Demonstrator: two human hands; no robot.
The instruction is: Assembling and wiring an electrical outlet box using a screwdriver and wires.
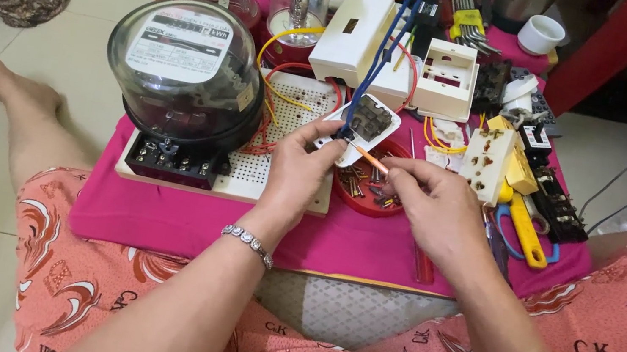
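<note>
Left hand is gripping a small white plastic switch module with dark grey back, holding it tilted above the round red tray of small screws. Right hand is pinching a thin orange-handled screwdriver, its tip apparently touching the module. Both are working over the pink-clothed desk, right of the glass-domed electricity meter.

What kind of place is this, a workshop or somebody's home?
Probably a home used for electrical repairs: the person sits on a tiled floor at a low table with an electricity meter, sockets and hex keys.
</note>
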